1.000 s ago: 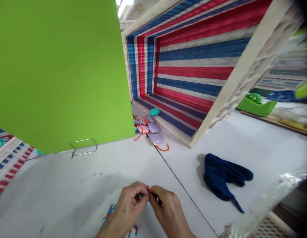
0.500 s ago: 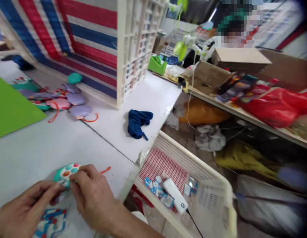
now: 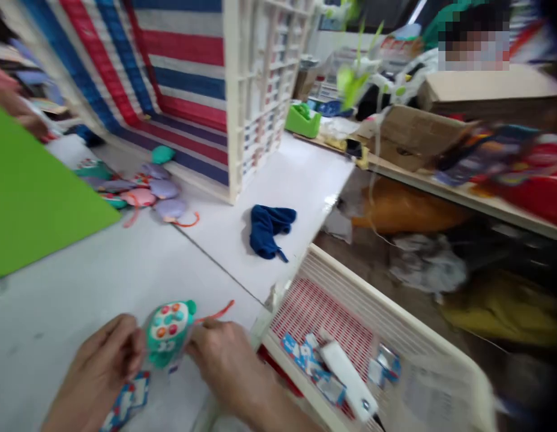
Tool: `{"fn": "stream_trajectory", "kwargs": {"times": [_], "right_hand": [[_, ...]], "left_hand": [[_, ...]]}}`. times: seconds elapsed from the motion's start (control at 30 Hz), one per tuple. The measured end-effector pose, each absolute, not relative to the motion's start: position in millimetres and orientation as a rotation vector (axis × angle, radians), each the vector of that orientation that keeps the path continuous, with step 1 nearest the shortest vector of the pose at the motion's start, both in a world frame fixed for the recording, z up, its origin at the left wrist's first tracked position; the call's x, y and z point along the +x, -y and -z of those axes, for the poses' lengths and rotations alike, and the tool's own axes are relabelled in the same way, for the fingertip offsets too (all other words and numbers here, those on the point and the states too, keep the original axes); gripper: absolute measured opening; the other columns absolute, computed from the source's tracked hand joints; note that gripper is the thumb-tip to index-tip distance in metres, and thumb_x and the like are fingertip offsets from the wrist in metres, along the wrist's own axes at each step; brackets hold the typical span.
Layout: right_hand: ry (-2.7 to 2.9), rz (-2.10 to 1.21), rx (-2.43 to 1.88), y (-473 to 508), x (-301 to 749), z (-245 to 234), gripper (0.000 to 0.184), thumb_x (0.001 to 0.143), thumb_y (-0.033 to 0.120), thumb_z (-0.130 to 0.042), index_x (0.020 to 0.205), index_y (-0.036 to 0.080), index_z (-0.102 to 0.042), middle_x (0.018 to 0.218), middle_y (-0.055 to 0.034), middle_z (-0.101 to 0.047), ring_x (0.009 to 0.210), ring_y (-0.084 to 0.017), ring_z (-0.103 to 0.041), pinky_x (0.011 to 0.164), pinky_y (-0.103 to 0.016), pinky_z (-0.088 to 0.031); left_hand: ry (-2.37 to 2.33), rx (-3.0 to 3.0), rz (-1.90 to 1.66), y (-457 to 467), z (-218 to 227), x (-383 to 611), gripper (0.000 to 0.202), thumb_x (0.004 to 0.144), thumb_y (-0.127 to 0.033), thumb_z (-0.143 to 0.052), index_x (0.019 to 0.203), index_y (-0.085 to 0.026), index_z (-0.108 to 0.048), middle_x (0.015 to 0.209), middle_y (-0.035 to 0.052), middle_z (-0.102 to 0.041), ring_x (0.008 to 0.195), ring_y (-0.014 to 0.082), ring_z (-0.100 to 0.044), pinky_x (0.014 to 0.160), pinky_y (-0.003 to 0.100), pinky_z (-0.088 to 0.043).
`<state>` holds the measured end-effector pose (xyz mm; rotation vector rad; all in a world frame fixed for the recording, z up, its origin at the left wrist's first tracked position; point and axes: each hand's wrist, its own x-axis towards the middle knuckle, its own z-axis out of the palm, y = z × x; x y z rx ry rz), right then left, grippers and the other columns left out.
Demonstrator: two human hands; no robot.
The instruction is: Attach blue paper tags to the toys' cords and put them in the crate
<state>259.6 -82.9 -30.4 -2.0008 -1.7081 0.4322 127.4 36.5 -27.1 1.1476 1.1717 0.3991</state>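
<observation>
A small teal toy (image 3: 167,332) with round coloured buttons and an orange cord (image 3: 218,312) sits between my two hands, lifted just above the white table (image 3: 57,300). My left hand (image 3: 101,375) pinches its left side with curled fingers. My right hand (image 3: 227,366) grips its right side, fingers closed, near the cord. A red, white and blue printed card (image 3: 125,399) lies on the table under my left hand.
Several purple, pink and teal toys (image 3: 147,195) lie by a green board (image 3: 30,204) and a striped crate (image 3: 179,78). A blue cloth (image 3: 267,228) lies near the table edge. A cream basket (image 3: 373,348) holds small packets (image 3: 312,360) and a white device (image 3: 350,378). Cluttered shelf and a person at right.
My view swung right, showing the basket and shelf. The teal toy has risen and turned upright between my hands, which shifted slightly right.
</observation>
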Motion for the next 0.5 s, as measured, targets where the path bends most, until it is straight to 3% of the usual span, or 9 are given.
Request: {"fn": "stream_trajectory", "kwargs": {"times": [0.07, 0.17, 0.37, 0.5], "right_hand": [[1.687, -0.459, -1.959, 86, 263, 27, 0.018, 0.081, 0.011, -0.049, 0.067, 0.015, -0.06, 0.062, -0.0023, -0.064, 0.056, -0.013, -0.059, 0.05, -0.021, -0.039], [1.579, -0.729, -1.819, 88, 272, 21, 0.019, 0.082, 0.011, -0.048, 0.068, 0.018, -0.06, 0.065, 0.0012, -0.063, 0.061, -0.011, -0.059, 0.058, -0.019, -0.042], [1.389, -0.847, -1.684, 80, 272, 18, 0.015, 0.081, 0.026, -0.049, 0.079, 0.023, -0.063, 0.059, 0.0012, -0.062, 0.052, -0.013, -0.056, 0.052, -0.021, -0.043], [0.962, -0.94, -1.561, 69, 253, 24, 0.019, 0.075, 0.035, -0.058, 0.077, 0.018, -0.066, 0.056, -0.0006, -0.06, 0.052, -0.014, -0.053, 0.048, -0.023, -0.042]], "left_hand": [[-1.124, 1.148, -0.427, -30, 18, 132, 0.038, 0.064, -0.044, -0.064, 0.052, -0.016, -0.041, 0.041, -0.0073, -0.039, 0.037, 0.0051, -0.032, 0.034, 0.015, -0.026], [-1.073, 1.107, -0.454, -27, 12, 131, 0.03, 0.066, -0.037, -0.063, 0.056, -0.015, -0.045, 0.042, -0.0072, -0.041, 0.037, 0.0044, -0.033, 0.036, 0.015, -0.025], [-0.989, 1.065, -0.441, -17, 8, 111, 0.017, 0.066, -0.029, -0.062, 0.064, -0.012, -0.057, 0.05, -0.0016, -0.054, 0.044, 0.0076, -0.047, 0.043, 0.018, -0.035], [-0.964, 1.085, -0.398, -7, 6, 106, 0.02, 0.065, -0.031, -0.062, 0.06, -0.013, -0.056, 0.051, -0.0018, -0.053, 0.04, 0.0064, -0.042, 0.039, 0.018, -0.03]]}}
